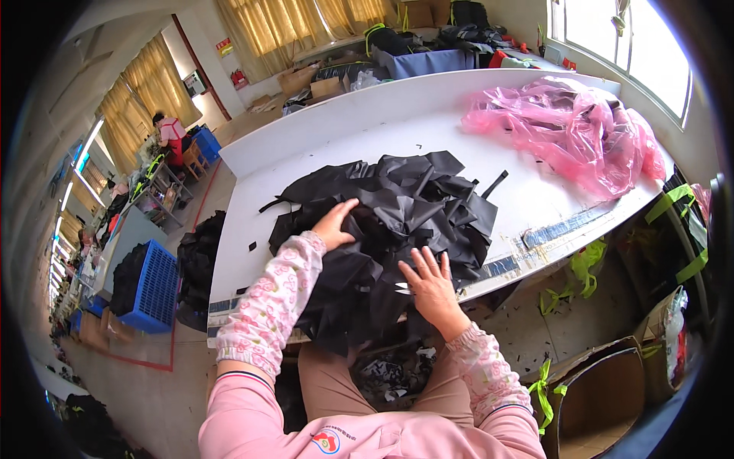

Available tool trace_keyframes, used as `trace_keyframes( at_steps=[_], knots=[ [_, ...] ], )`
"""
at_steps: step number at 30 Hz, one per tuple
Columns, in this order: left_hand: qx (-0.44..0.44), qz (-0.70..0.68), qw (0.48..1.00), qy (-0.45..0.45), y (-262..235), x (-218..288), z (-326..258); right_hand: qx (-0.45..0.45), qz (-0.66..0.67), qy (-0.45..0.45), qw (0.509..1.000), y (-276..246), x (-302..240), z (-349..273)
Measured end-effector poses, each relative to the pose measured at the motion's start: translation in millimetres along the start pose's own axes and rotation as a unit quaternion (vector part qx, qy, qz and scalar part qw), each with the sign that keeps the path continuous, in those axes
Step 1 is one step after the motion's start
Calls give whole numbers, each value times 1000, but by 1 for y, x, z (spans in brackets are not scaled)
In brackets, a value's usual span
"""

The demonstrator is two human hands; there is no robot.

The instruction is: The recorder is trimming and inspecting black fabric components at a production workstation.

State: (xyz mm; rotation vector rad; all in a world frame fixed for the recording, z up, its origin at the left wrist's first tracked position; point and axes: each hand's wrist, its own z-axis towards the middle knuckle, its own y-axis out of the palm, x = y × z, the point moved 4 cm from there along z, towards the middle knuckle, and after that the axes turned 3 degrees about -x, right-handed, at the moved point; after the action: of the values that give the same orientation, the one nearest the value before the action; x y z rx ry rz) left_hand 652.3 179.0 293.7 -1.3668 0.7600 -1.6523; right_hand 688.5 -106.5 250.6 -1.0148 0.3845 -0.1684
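Note:
A large heap of thin black fabric pieces (397, 199) lies crumpled at the near side of the white table, with part hanging over the edge toward my lap. My left hand (335, 226) rests on the heap's left side, thumb and fingers apart. Nearer and to the right, my right hand (434, 294) presses on the cloth with its fingers stretched out. Two pointed silver blades, apparently thread snips (403, 288), stick out on the thumb side of that hand; their handle is hidden under the palm.
Crumpled pink plastic (566, 130) lies on the table's (306, 149) far right. Worn tape (566, 228) runs along the front edge. A cardboard box (600, 398) stands low at right. Left are a blue crate (157, 287) and dark cloth (200, 264). Another person (172, 138) sits far left.

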Motion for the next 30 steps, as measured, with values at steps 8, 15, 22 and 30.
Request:
trace_keyframes(
  at_steps=[8, 15, 22, 30],
  knots=[
    [289, 75, 952, -68, -119, 24, -42, 59, 213, 76, 972, -46, -6, -86],
    [477, -44, 877, -35, -220, 68, -125, 44, 331, 83, 939, -57, -41, -123],
    [487, -429, 750, 124, -230, 180, -207, -58, 466, 147, 870, -68, -87, -130],
    [324, -468, 793, 216, -90, 269, -302, -101, 740, 167, 644, -32, -147, -123]
  ],
)
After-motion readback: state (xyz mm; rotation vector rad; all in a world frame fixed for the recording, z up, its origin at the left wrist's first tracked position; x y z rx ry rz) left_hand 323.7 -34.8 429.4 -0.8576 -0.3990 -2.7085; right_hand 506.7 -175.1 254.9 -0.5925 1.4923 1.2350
